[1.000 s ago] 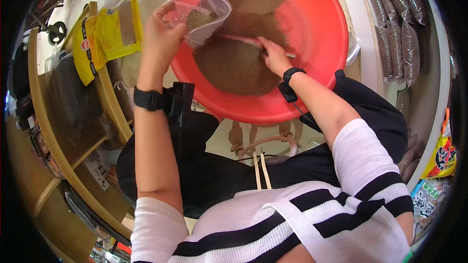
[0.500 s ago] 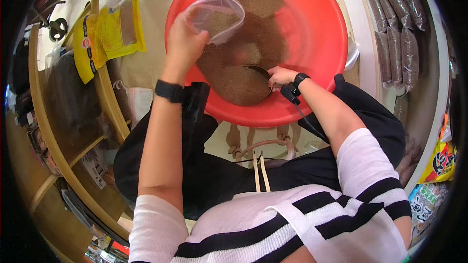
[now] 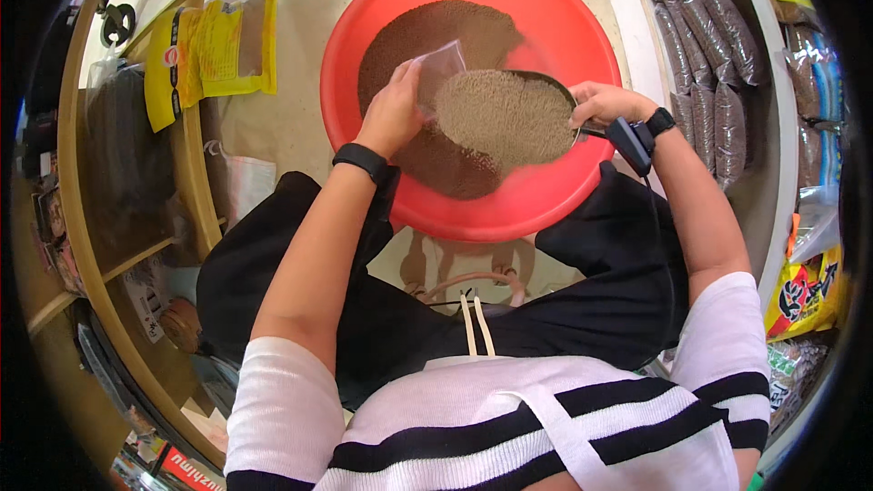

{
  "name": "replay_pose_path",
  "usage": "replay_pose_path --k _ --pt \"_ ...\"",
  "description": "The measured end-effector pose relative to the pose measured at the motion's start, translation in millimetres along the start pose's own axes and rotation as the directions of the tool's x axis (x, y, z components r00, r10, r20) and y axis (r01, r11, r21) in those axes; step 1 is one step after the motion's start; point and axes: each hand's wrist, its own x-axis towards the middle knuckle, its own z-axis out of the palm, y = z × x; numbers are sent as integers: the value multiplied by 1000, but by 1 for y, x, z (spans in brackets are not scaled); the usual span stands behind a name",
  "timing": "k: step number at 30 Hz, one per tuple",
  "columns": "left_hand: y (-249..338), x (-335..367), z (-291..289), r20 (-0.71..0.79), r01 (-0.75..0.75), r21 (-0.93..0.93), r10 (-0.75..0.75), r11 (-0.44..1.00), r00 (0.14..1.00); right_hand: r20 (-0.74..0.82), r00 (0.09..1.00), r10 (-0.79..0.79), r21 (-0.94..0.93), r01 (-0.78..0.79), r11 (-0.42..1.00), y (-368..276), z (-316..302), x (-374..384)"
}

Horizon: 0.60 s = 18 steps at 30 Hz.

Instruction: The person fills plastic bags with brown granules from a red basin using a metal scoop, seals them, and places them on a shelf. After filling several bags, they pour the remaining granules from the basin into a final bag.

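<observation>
A wide red basin (image 3: 582, 45) in front of my knees holds a heap of fine brown granules (image 3: 455, 23). Closed around a clear plastic bag (image 3: 443, 73), my left hand (image 3: 396, 109) is above the basin's left half. My right hand (image 3: 602, 105) grips a metal scoop (image 3: 546, 78) by its handle end, on the right side of the basin. Lighter tan granules (image 3: 500, 118) fill the scoop, its mouth turned left against the bag's opening. Some grains trail below the scoop's lower edge. The bag's lower part is hidden behind my left hand and the scoop.
A yellow printed pouch (image 3: 238, 41) hangs over a wooden rack (image 3: 193, 155) on the left. To the right, a shelf holds several stacked clear packs of dark granules (image 3: 700, 36). A yellow package (image 3: 805, 295) lies lower right. Stool legs (image 3: 473, 282) show between my knees.
My right hand has lifted the scoop out of the heap, filled, and moved up and right. My left hand has brought the bag right and down to the scoop's mouth.
</observation>
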Motion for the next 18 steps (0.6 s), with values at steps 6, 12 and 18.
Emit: replay_pose_path --k 6,12,18 --pt "23 -1 6 58 9 -59 -6 998 998 -300 942 147 -140 -196 971 -65 36 -2" --pt "26 3 6 -21 25 5 -25 1000 999 -413 906 94 -494 -310 812 -106 67 3" --pt "18 9 5 -101 68 -44 -73 997 992 -415 909 -40 -676 -278 683 -118 62 -37"
